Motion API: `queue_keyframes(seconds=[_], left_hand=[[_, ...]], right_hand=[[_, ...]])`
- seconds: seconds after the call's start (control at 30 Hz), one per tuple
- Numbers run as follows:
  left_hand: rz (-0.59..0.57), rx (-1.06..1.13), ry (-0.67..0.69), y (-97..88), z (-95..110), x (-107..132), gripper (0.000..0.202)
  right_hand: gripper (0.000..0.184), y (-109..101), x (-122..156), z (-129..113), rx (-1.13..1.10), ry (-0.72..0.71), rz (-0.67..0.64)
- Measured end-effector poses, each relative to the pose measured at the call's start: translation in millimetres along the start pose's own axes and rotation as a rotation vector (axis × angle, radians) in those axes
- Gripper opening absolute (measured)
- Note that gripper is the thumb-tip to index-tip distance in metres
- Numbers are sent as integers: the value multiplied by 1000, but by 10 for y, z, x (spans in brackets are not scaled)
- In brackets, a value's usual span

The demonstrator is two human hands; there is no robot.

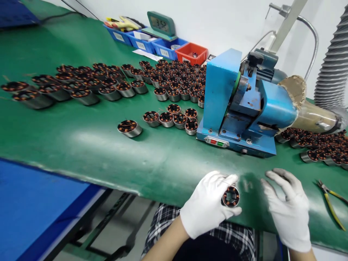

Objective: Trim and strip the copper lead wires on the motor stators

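Head: left hand (208,204) holds stator (236,197); clock (161,24) reads 3:52.

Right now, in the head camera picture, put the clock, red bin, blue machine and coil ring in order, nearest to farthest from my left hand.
From your left hand:
1. Coil ring: held in that hand.
2. Blue machine: just beyond the hand on the bench.
3. Red bin: back by the wall.
4. Clock: farther back, left of the red bin.
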State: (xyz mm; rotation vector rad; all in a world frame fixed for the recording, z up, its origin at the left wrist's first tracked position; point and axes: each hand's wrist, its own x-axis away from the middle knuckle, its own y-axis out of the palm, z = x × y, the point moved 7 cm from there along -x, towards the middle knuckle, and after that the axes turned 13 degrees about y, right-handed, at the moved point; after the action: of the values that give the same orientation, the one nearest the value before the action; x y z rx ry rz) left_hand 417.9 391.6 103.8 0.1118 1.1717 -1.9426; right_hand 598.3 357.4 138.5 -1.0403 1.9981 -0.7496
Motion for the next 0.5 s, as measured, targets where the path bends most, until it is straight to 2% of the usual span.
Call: queue_keyframes(seconds=[0.03, 0.1, 0.17, 0.23, 0.37, 0.5], left_hand=[[-10, -10, 3, 4, 0, 0, 68], [-14, -21, 21, 10, 0, 5, 76], [-6, -28, 47, 13, 0, 19, 81], [-6, -28, 69, 25, 1, 37, 83], [-6, -29, 58, 34, -1, 46, 83], [9, -16, 21, 15, 1, 14, 71]], right_hand=[[16, 36, 32, -128, 12, -90, -35], [13, 210, 105, -327, 30, -186, -188], [18, 401, 175, -448, 28, -207, -332], [25, 537, 227, -525, 8, -215, -402], [12, 579, 212, -536, -132, -181, -340], [12, 497, 134, -299, -338, 14, -306]])
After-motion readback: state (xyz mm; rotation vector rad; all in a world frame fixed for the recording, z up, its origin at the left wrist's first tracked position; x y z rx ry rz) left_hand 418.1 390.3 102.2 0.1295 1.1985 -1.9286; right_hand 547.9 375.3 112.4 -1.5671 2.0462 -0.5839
